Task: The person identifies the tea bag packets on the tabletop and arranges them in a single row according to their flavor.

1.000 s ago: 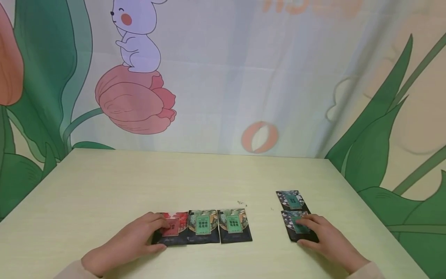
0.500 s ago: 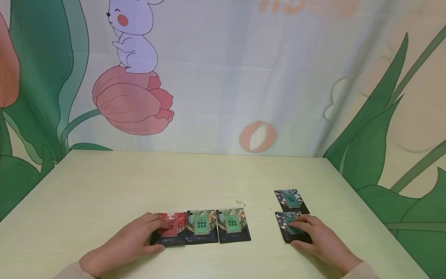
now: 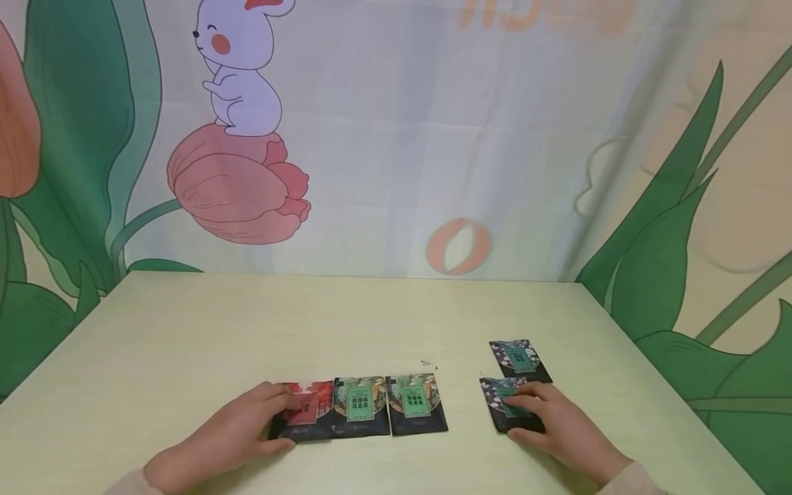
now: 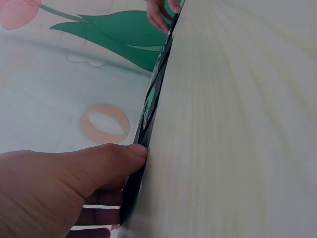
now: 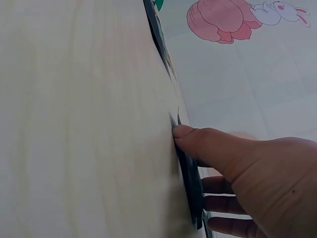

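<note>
1. While the left hand (image 3: pixel 232 430) is staying put on the red packet (image 3: pixel 314 412), the right hand (image 3: pixel 559 425) is shifting the near floral packet (image 3: pixel 498 407) leftward over the counter (image 3: pixel 247 323), so that it is no longer lying squarely in front of the far floral packet (image 3: pixel 518 359).
2. That shift is narrowing the gap to the end packet (image 3: pixel 417 405), which is closing off the row of red packet, middle packet (image 3: pixel 361 407) and itself; counter is still showing between, so the near floral packet is lying outside the row.
3. Right fingers (image 3: pixel 527 399) are clamping the near floral packet, bending over its printed face, while the right thumb (image 3: pixel 521 434) is bearing on its near edge; left fingers (image 3: pixel 286 401) and left thumb (image 3: pixel 281 445) are gripping the red packet likewise.
4. Only the head view is showing the labels properly and the whole layout.
5. From the right wrist, the near floral packet is appearing edge-on with shadow beside it; whether it is lying flat or tilting, I cannot tell.
6. From the left wrist, the row is running edge-on towards the right hand.
</note>
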Demonstrator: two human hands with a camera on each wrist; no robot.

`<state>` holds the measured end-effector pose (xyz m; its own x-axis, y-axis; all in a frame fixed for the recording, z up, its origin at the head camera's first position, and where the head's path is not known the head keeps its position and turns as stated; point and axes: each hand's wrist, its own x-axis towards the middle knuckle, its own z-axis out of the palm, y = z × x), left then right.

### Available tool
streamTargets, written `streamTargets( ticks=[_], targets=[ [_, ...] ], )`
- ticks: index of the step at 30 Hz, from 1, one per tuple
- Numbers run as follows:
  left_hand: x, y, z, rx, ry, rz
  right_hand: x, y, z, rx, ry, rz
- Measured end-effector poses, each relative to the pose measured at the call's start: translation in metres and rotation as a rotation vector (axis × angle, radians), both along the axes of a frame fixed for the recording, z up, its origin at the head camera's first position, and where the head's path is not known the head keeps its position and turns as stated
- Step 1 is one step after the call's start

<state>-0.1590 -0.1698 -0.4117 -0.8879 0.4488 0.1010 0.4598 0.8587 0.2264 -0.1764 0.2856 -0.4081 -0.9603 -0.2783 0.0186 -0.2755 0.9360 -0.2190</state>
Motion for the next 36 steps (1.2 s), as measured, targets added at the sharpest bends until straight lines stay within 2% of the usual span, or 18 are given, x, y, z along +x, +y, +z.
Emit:
streamTargets(
  ticks=[6, 26, 36],
  targets=[
    [0.001, 0.001, -0.001, -0.012, -0.008, 0.005, 0.0, -0.003, -0.003, -0.01, 0.04, 0.047],
    [0.0, 0.002, 0.0, -0.001, -0.027, 0.008, -0.006, -0.021, -0.005, -0.008, 0.066, 0.09],
    [0.0, 0.0, -0.002, -0.002, 0.001, 0.003, -0.01, -0.032, -0.005, 0.034, 0.15, 0.171]
  ],
)
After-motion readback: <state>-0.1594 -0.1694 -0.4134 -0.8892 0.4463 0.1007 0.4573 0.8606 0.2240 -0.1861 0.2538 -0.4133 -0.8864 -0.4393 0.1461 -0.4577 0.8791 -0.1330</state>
